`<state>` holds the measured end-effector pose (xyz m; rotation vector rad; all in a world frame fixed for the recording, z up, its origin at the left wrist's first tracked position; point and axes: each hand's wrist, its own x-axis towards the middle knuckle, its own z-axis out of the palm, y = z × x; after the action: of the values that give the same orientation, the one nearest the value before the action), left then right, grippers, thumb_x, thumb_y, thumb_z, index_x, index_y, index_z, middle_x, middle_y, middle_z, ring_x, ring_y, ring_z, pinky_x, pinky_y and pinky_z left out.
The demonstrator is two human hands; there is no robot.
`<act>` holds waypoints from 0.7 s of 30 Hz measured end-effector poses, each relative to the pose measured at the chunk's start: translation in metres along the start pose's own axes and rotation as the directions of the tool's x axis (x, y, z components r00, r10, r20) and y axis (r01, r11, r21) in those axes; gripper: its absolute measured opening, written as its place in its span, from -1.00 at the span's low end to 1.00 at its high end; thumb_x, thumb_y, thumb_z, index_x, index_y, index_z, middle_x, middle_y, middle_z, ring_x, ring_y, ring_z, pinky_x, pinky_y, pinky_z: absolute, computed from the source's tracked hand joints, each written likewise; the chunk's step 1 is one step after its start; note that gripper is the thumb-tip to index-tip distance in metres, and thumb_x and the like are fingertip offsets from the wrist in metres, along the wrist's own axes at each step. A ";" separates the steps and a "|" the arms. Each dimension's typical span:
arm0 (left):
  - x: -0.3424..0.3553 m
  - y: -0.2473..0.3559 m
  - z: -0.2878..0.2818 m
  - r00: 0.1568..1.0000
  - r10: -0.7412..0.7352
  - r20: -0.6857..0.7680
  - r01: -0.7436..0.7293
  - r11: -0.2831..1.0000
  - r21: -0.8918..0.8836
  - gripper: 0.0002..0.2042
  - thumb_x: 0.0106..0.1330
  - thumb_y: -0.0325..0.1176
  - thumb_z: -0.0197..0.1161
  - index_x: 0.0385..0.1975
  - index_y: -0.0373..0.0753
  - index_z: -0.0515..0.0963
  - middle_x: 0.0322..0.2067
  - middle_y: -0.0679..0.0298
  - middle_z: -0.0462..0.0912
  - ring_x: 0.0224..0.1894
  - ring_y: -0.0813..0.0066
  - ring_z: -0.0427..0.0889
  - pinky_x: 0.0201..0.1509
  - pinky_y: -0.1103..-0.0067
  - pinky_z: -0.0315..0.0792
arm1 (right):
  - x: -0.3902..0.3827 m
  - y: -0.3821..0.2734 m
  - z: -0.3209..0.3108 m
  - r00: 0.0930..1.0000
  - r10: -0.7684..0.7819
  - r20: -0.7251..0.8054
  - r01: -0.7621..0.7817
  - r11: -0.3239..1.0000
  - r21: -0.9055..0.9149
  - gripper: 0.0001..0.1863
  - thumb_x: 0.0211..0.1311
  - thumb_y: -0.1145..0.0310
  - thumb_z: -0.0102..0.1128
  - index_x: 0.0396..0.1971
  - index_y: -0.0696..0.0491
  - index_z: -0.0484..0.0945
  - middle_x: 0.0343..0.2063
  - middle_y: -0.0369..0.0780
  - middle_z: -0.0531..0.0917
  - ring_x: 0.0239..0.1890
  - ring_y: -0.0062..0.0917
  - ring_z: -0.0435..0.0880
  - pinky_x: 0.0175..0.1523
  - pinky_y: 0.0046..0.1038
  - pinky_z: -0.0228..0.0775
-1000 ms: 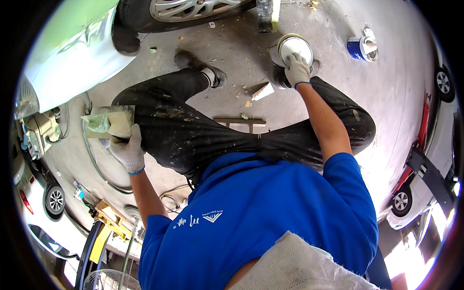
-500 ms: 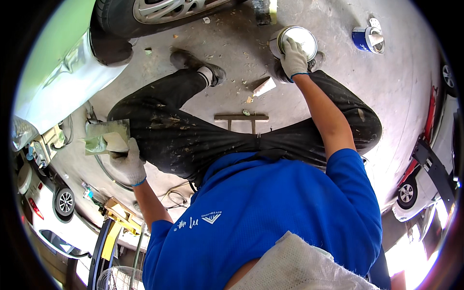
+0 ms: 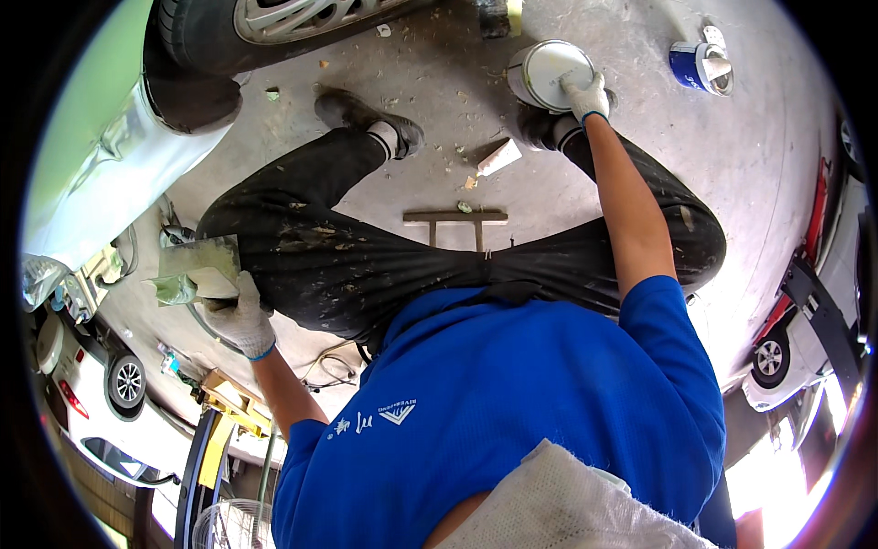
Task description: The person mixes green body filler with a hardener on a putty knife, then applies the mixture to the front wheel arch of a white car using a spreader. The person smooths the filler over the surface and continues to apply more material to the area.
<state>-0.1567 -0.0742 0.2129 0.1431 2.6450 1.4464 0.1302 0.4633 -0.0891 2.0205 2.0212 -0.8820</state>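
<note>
Left hand (image 3: 240,316) gloved, fingers curled closed, arm bent out to the side, right hand (image 3: 585,94) gloved, palm down, arm stretched straight forward

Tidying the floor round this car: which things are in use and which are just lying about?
In use: putty board in left hand; white tin under right hand.

Lying about: blue can; small wooden stool; white tube.

Round white-lidded can (image 3: 549,75) upright on concrete, green-smeared flat board (image 3: 195,268) held level
</note>
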 end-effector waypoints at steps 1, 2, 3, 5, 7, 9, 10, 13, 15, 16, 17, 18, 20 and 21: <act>0.001 -0.004 -0.002 1.000 0.005 -0.003 -0.005 1.000 -0.005 -0.57 0.09 -0.44 0.48 -0.05 -0.45 0.54 -0.30 0.21 0.66 -0.53 0.64 0.50 -0.59 0.68 0.35 | -0.001 -0.002 0.002 1.000 0.003 -0.008 -0.003 0.999 -0.043 0.06 0.01 -0.21 0.40 0.42 0.01 0.15 0.22 0.08 0.50 0.25 -0.05 0.53 0.31 -0.11 0.37; 0.001 -0.008 -0.003 1.000 0.010 -0.005 -0.010 1.000 -0.010 -0.57 0.09 -0.44 0.48 -0.05 -0.45 0.54 -0.29 0.21 0.66 -0.52 0.64 0.51 -0.58 0.68 0.36 | 0.000 -0.002 0.002 1.000 -0.002 -0.001 0.002 0.999 -0.034 0.05 0.02 -0.20 0.40 0.43 0.00 0.14 0.22 0.08 0.50 0.25 -0.05 0.52 0.31 -0.11 0.37; 0.003 -0.014 -0.005 0.999 0.035 -0.019 -0.035 0.999 0.004 -0.57 0.09 -0.45 0.48 -0.04 -0.45 0.54 -0.27 0.20 0.66 -0.49 0.62 0.53 -0.53 0.67 0.39 | 0.001 -0.002 0.002 1.000 -0.006 0.005 0.006 1.000 -0.024 0.04 0.02 -0.19 0.40 0.43 -0.01 0.14 0.22 0.07 0.50 0.26 -0.06 0.51 0.32 -0.12 0.36; 0.006 -0.018 -0.005 0.995 0.087 -0.042 -0.086 0.996 0.026 -0.56 0.09 -0.45 0.48 -0.03 -0.45 0.53 -0.24 0.19 0.66 -0.42 0.58 0.57 -0.44 0.66 0.46 | -0.006 -0.012 -0.007 0.997 -0.039 -0.069 0.031 0.993 -0.110 0.01 0.03 -0.16 0.41 0.42 -0.03 0.16 0.20 0.06 0.51 0.25 -0.06 0.51 0.32 -0.14 0.36; 0.000 0.000 0.006 0.996 0.077 -0.044 -0.076 0.997 0.018 -0.64 0.13 -0.41 0.46 -0.13 -0.41 0.54 -0.45 0.28 0.60 -0.56 0.63 0.48 -0.55 0.67 0.33 | -0.026 -0.039 -0.019 0.969 -0.123 -0.214 0.054 0.952 -0.301 -0.05 0.04 -0.12 0.40 0.39 -0.04 0.22 0.15 0.04 0.53 0.21 -0.05 0.53 0.30 -0.16 0.37; -0.002 0.004 0.011 0.995 0.085 -0.053 -0.084 0.996 0.013 -0.67 0.15 -0.39 0.45 -0.16 -0.39 0.54 -0.55 0.33 0.57 -0.62 0.65 0.45 -0.57 0.68 0.29 | -0.047 -0.059 -0.013 0.857 -0.476 -0.196 0.406 0.860 -0.310 -0.37 0.14 0.13 0.30 0.21 0.01 0.40 0.01 0.02 0.57 0.10 -0.07 0.57 0.19 -0.17 0.44; 0.000 -0.002 0.008 0.994 0.096 -0.055 -0.095 0.995 0.016 -0.67 0.15 -0.39 0.46 -0.16 -0.40 0.54 -0.54 0.33 0.58 -0.61 0.65 0.46 -0.55 0.67 0.30 | -0.059 -0.070 -0.002 0.789 -0.599 -0.140 0.567 0.796 -0.211 -0.49 0.16 0.22 0.26 0.13 0.03 0.47 -0.04 0.00 0.59 0.07 -0.09 0.58 0.14 -0.16 0.45; 0.001 -0.004 -0.001 0.999 0.031 -0.028 -0.031 0.999 0.026 -0.61 0.11 -0.45 0.47 -0.08 -0.43 0.53 -0.30 0.22 0.64 -0.35 0.54 0.57 -0.27 0.61 0.45 | -0.099 -0.068 0.058 0.557 -0.747 0.363 0.821 0.560 -0.108 -0.70 0.17 0.37 0.14 -0.08 0.06 0.57 -0.15 -0.04 0.63 -0.01 -0.13 0.62 0.05 -0.12 0.49; 0.001 -0.004 -0.002 1.000 0.005 -0.016 -0.005 1.000 0.027 -0.57 0.08 -0.48 0.47 -0.05 -0.44 0.53 -0.19 0.17 0.67 -0.23 0.49 0.62 -0.13 0.57 0.52 | -0.120 -0.035 0.111 0.563 -0.588 0.580 0.816 0.506 -0.279 -0.54 0.05 0.34 0.28 0.03 -0.03 0.58 0.00 -0.04 0.61 0.06 -0.10 0.61 0.13 -0.08 0.48; 0.001 -0.005 -0.002 1.000 0.014 -0.012 -0.013 0.999 0.035 -0.57 0.08 -0.48 0.47 -0.05 -0.43 0.53 -0.18 0.17 0.67 -0.22 0.48 0.63 -0.12 0.57 0.52 | -0.135 -0.028 0.117 0.564 -0.505 0.654 0.805 0.515 -0.296 -0.50 0.04 0.30 0.31 0.08 -0.06 0.57 0.03 -0.07 0.60 0.15 -0.12 0.55 0.18 -0.06 0.43; -0.001 -0.005 -0.004 1.000 0.020 -0.013 -0.019 0.999 0.048 -0.57 0.08 -0.48 0.47 -0.05 -0.43 0.52 -0.18 0.17 0.67 -0.22 0.48 0.63 -0.11 0.56 0.52 | -0.141 -0.017 0.123 0.549 -0.494 0.674 0.815 0.495 -0.302 -0.53 0.06 0.22 0.34 0.03 -0.05 0.59 0.07 -0.08 0.58 0.21 -0.12 0.50 0.23 -0.06 0.36; -0.002 -0.010 -0.007 1.000 -0.004 -0.029 0.006 0.999 0.053 -0.57 0.07 -0.48 0.47 -0.05 -0.43 0.53 -0.18 0.17 0.67 -0.22 0.47 0.63 -0.10 0.55 0.52 | -0.143 0.006 0.145 0.651 -0.488 0.582 0.740 0.581 -0.340 -0.60 0.10 0.15 0.34 -0.05 -0.06 0.64 0.08 -0.10 0.57 0.18 -0.12 0.52 0.25 -0.11 0.33; 0.001 -0.014 -0.011 0.998 -0.034 -0.045 0.037 0.996 0.084 -0.57 0.07 -0.48 0.48 -0.05 -0.43 0.53 -0.17 0.17 0.67 -0.21 0.47 0.63 -0.08 0.54 0.52 | -0.155 0.027 0.160 0.727 -0.490 0.480 0.683 0.585 -0.436 -0.69 0.12 0.11 0.33 -0.18 -0.07 0.68 0.03 -0.11 0.59 0.13 -0.16 0.53 0.18 -0.11 0.36; 0.001 -0.014 -0.013 0.997 -0.046 -0.053 0.052 0.993 0.104 -0.57 0.06 -0.48 0.48 -0.05 -0.43 0.53 -0.17 0.17 0.68 -0.21 0.46 0.63 -0.07 0.53 0.52 | -0.156 0.034 0.168 0.756 -0.445 0.480 0.650 0.601 -0.466 -0.71 0.12 0.11 0.33 -0.20 -0.08 0.68 0.01 -0.12 0.59 0.12 -0.18 0.53 0.16 -0.11 0.37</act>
<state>-0.1601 -0.0921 0.2083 0.0512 2.7462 1.3128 0.1255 0.2423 -0.1579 0.8300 2.3514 -0.4607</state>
